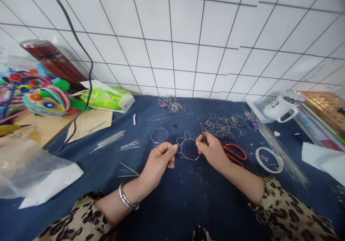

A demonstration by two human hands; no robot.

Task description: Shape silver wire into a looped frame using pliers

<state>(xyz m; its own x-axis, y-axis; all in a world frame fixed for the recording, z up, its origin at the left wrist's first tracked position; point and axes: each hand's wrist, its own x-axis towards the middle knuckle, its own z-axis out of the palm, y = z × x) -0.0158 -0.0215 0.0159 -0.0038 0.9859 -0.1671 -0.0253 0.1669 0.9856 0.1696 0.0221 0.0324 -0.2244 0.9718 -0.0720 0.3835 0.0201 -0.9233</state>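
At centre frame both wrists rested on the tabletop [175, 205], left hand [161, 159] pinching the one looped wire frame [188, 148], right hand [213, 152] closed round one pair of pliers [202, 132].

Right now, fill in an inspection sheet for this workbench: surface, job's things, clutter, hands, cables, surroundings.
Surface: blue cloth covers the table, dotted with small scraps.
Job's things: looped wire ring between both hands; pliers upright at its right edge.
Clutter: tangled wire heaps, straight wire bundle, plain wire ring, orange scissors, tape roll, white mug, plastic bag, colourful craft pieces.
Hands: left hand pinches the looped wire ring's left edge; right hand grips the pliers.
Cables: black cable hangs down the wall onto the table's left side.
Surroundings: white tiled wall behind; red flask at far left.
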